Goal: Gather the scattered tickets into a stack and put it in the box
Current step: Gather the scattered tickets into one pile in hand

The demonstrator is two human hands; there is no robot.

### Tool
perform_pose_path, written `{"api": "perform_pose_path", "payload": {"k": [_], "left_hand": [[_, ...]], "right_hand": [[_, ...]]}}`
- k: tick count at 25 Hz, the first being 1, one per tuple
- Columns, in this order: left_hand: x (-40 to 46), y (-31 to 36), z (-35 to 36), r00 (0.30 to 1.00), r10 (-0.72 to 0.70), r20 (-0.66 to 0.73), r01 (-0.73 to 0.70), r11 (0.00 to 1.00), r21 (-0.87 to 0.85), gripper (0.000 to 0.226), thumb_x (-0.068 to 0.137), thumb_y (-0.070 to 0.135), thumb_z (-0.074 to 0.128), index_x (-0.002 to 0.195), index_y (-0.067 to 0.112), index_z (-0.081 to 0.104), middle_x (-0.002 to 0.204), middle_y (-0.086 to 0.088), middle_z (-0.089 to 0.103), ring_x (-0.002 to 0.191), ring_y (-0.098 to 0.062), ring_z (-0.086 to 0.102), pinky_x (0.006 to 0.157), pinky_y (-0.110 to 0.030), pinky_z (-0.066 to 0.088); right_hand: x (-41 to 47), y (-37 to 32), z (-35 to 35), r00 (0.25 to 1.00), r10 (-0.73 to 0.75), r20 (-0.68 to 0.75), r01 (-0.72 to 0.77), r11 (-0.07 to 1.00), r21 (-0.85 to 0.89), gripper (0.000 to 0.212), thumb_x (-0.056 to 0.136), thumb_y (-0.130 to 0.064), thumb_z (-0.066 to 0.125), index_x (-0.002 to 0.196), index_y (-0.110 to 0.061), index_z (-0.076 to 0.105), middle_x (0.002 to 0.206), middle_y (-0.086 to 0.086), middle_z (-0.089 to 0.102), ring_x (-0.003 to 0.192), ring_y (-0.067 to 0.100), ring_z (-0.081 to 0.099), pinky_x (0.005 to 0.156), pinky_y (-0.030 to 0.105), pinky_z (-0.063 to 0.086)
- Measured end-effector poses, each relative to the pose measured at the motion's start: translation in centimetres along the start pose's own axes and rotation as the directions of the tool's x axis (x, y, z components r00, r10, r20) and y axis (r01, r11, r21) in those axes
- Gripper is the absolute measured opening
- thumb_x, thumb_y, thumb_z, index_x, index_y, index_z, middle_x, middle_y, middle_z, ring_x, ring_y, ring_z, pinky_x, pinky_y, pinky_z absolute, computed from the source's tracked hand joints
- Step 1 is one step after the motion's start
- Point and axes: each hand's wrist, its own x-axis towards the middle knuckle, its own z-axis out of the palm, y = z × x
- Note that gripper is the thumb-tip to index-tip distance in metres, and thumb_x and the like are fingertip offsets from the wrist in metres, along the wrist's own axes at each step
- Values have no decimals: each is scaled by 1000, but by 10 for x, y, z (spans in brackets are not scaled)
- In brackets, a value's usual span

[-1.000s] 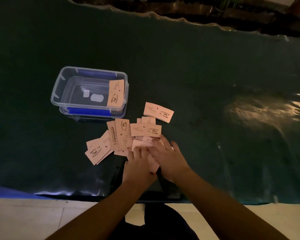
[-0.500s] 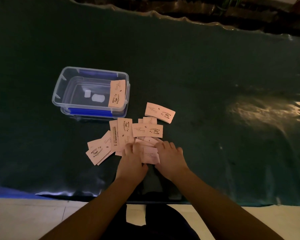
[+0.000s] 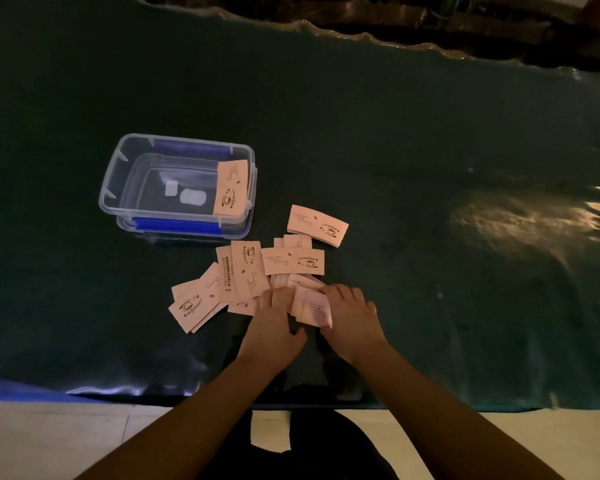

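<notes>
Several pink coffee tickets (image 3: 250, 271) lie scattered and overlapping on the dark green table cover. One ticket (image 3: 317, 225) lies apart at the upper right of the pile. Another ticket (image 3: 232, 187) leans over the right rim of the clear plastic box (image 3: 118, 168) with blue clips. My left hand (image 3: 274, 323) rests palm down on the pile's near edge. My right hand (image 3: 352, 317) holds a small bunch of tickets (image 3: 312, 306) between the two hands.
Two small white patches show on the floor of the clear plastic box. The dark green table cover (image 3: 395, 150) stretches far to the right and back, with a bright glare patch (image 3: 527, 216) at right. Its near edge (image 3: 118, 393) borders a pale tiled floor.
My hands have shifted slightly left and apart, and the small bunch of tickets now stands between them. The other tickets and the box have not moved.
</notes>
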Motion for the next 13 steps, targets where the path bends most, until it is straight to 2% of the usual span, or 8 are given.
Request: {"api": "perform_pose_path", "payload": {"k": [4, 6, 9, 13], "left_hand": [[-5, -7, 0, 998, -58, 6, 59, 995, -78, 66, 82, 29, 79, 136, 28, 41, 133, 4, 43, 120, -16, 49, 104, -35, 48], [-6, -10, 0, 995, -97, 18, 98, 992, -79, 68, 83, 32, 79, 139, 26, 41, 139, 1, 43, 117, -14, 51, 101, -32, 48], [-4, -9, 0, 991, -129, 24, 131, 987, -95, 67, 83, 33, 79, 139, 24, 42, 138, 2, 44, 108, -9, 51, 91, -24, 45], [-1, -2, -2, 990, -131, 47, 136, 980, -146, 66, 84, 33, 77, 140, 26, 42, 136, 2, 48, 112, -11, 53, 96, -28, 47]], "right_hand": [[1, 8, -1, 999, 34, -17, -33, 999, 34, 69, 93, -32, 72, 154, -24, 40, 150, 2, 54, 136, 26, 47, 108, 49, 44], [3, 11, -1, 999, 48, -14, -47, 997, 55, 73, 93, -33, 74, 156, -24, 38, 150, 2, 54, 135, 27, 49, 108, 48, 45], [5, 16, -3, 996, 89, -15, -86, 990, 108, 75, 92, -38, 75, 157, -22, 39, 149, 4, 54, 135, 27, 50, 108, 48, 47], [6, 21, -5, 994, 110, 23, -112, 973, 202, 72, 90, -35, 79, 151, -21, 44, 142, 4, 54, 133, 27, 52, 107, 48, 50]]}}
